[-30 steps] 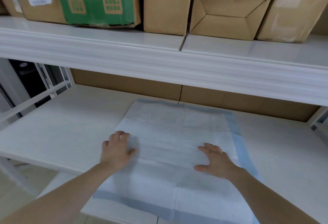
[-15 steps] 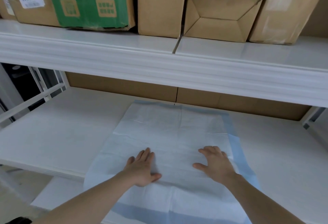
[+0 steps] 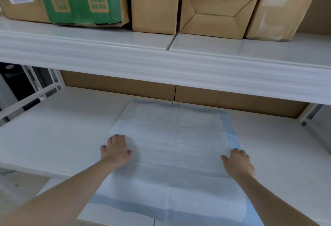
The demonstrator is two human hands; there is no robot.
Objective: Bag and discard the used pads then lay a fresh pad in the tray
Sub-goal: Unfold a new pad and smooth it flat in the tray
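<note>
Pad (image 3: 172, 147), white with blue border, lies creased under flat, spread left hand (image 3: 116, 151) and right hand (image 3: 238, 164).

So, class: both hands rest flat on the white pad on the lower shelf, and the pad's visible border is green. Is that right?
Not quite. In the head view the pad has a blue border, not green. The rest holds: the left hand and right hand rest flat on it on the lower shelf.
</note>
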